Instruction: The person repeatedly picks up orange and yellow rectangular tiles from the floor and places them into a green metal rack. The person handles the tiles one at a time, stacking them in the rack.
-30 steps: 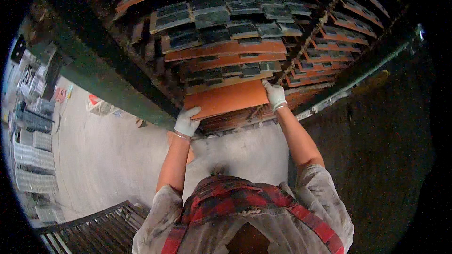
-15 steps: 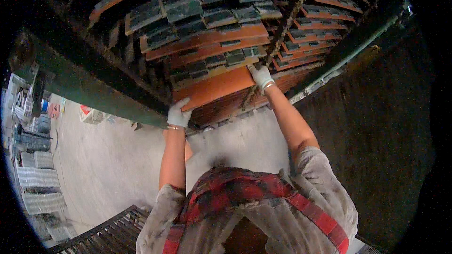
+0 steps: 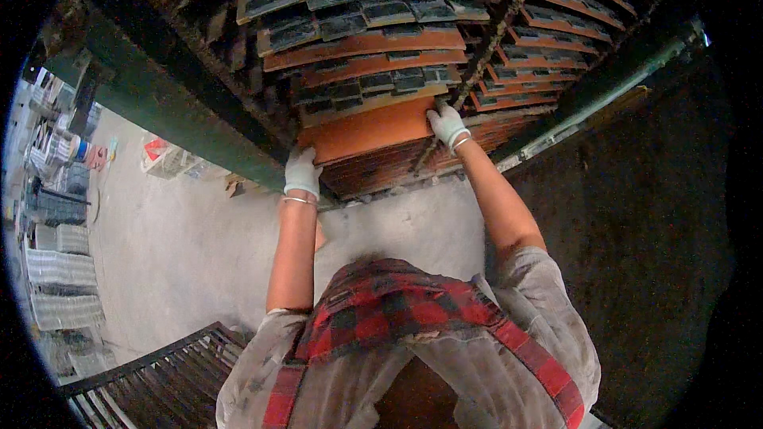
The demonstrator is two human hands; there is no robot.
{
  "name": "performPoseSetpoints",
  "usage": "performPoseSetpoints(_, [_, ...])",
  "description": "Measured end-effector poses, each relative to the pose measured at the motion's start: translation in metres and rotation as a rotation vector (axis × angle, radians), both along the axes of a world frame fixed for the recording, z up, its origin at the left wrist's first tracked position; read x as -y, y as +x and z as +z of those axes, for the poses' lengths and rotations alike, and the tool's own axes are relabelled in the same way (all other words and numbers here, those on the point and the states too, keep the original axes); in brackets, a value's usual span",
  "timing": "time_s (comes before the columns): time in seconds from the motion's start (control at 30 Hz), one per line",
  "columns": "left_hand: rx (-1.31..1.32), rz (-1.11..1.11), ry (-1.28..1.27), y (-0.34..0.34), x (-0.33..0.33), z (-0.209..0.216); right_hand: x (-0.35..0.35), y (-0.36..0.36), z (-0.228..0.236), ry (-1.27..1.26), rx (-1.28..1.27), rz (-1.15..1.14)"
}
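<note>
A flat orange board [image 3: 369,131] spans the space between my two white-gloved hands at the front of a tall rack. My left hand [image 3: 302,172] is closed around the board's left end, with its fingertips partly hidden. At the other end, my right hand [image 3: 447,125] grips the board close to a rough, crusted upright bar [image 3: 497,28]. Just behind and above the board lie rows of small dark rectangular pieces [image 3: 362,87], probably tiles. More of these sit on orange boards stacked higher in the rack.
A green beam [image 3: 191,151] runs along the rack's left side, and a pale-edged rail [image 3: 592,107] along the right. Stacked pale sheets [image 3: 60,270] line the far left of the concrete floor [image 3: 159,254]. A dark slatted frame [image 3: 159,381] stands at lower left.
My left hand and the board's left end have moved slightly up toward the rack, and the board sits deeper against it. The view has shifted a little. Both hands keep their hold.
</note>
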State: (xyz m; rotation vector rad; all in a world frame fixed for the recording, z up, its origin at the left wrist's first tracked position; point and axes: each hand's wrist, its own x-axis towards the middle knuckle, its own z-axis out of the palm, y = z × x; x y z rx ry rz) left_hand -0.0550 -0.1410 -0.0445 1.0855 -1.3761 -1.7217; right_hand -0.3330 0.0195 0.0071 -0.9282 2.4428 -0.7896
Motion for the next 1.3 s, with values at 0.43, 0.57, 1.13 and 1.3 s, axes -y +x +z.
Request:
performPoseSetpoints(0.43, [0.208, 0.0, 0.12, -0.006, -0.016, 0.054, 0.002, 0.007, 0.021, -0.022, -0.159, -0.154])
performPoseSetpoints(0.57, [-0.017, 0.036, 0.198, -0.007, -0.028, 0.086, 0.01, 0.016, 0.024, -0.058, -0.202, -0.34])
performPoseSetpoints(1.13, [-0.137, -0.003, 0.144, 0.001, -0.031, 0.066, 0.002, 0.02, 0.013, -0.093, -0.355, -0.376])
performPoseSetpoints(1.3, [-0.372, -0.098, 0.229, 0.022, -0.048, 0.059, -0.023, 0.037, 0.006, -0.221, -0.425, -0.423])
